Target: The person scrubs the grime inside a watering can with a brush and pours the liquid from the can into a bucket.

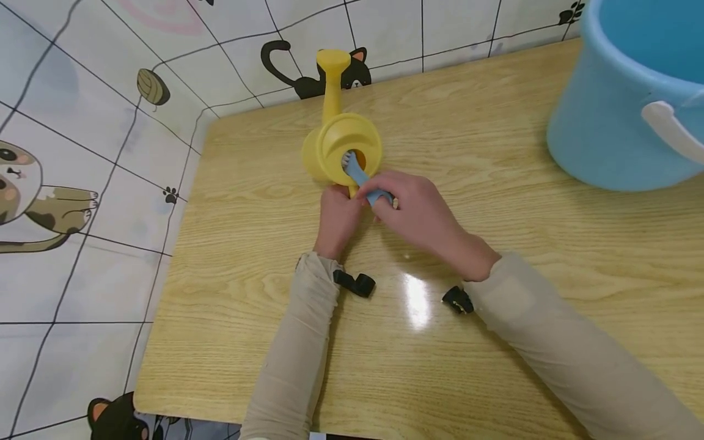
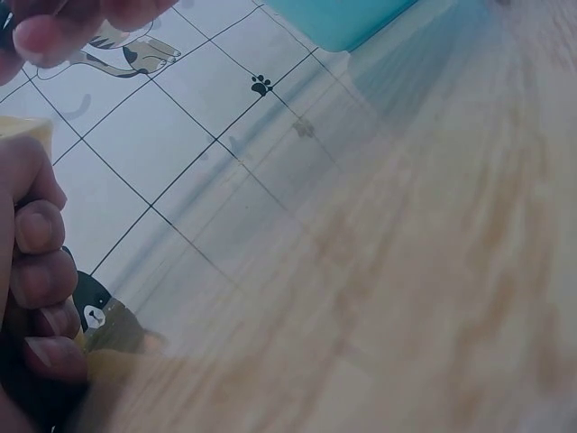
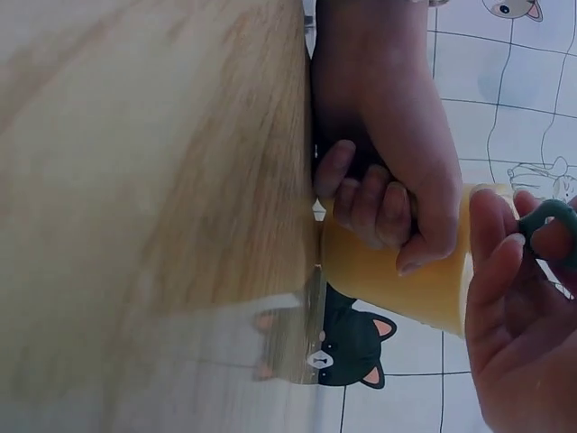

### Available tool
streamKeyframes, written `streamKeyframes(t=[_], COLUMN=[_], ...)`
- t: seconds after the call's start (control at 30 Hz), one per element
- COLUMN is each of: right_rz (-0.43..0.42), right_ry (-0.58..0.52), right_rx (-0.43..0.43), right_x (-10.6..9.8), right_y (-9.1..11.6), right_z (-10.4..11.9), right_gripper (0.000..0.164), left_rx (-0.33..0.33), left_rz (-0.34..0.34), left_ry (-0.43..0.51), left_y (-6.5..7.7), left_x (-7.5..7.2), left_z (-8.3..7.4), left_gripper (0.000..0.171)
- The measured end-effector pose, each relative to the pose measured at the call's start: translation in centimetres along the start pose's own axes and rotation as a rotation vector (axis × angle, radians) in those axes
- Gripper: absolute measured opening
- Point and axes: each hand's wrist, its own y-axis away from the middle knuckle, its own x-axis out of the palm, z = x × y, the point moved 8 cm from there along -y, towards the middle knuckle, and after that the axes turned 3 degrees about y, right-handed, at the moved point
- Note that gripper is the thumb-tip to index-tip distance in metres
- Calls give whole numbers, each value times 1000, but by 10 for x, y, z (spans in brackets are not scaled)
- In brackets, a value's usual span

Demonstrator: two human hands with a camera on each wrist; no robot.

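A yellow watering can [image 1: 312,156] stands on the table, its spout pointing toward the wall. My left hand [image 1: 338,217] grips the can's handle on the near side; in the right wrist view its fingers [image 3: 393,212] curl into a fist beside the can's body [image 3: 388,280]. Between thumb and fingers, my right hand [image 1: 423,211] holds a small blue brush [image 1: 360,176]. The brush's bristled head is at the round opening in the can's top, slanting into it. The ring-like end of the brush handle [image 3: 545,212] shows among the right fingers.
On the right of the wooden table [image 1: 247,342] stands a large light-blue bucket [image 1: 610,134] with a white handle [image 1: 673,131]. Tiled walls with cat drawings border the table at the back and left. Black straps [image 1: 354,284] stick out at the wrists.
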Motion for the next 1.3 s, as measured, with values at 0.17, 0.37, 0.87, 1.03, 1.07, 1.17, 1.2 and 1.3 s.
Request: streamKeyframes(t=[0.17, 0.37, 0.87, 1.03, 1.07, 1.17, 1.2, 1.3], right_rz=[-2, 120, 142, 143, 143, 145, 148, 153], right_ry=[73, -244, -247, -138, -114, -67, -61, -58], right_rx=[-4, 194, 238, 253, 260, 277, 280, 288], right_x=[-2, 5, 11, 10, 9, 8, 8, 8], right_y=[0, 0, -1, 0, 0, 0, 0, 1], right_z=[-2, -19, -22, -22, -22, -21, -20, -19], right_gripper=[25, 26, 25, 25, 25, 24, 24, 24], left_rx=[4, 48, 66, 74, 77, 69, 66, 52], left_rz=[-13, -13, -12, -2, 0, 2, 3, 2], left_ry=[0, -5, -51, -44, -48, -43, -41, -35], left_y=[0, 0, -1, -1, 0, 0, 1, 1], left_x=[0, 0, -1, 0, 0, -2, -2, -2], left_z=[0, -2, -1, -3, -3, -3, -2, -1], left_gripper=[30, 26, 32, 31, 31, 34, 34, 33])
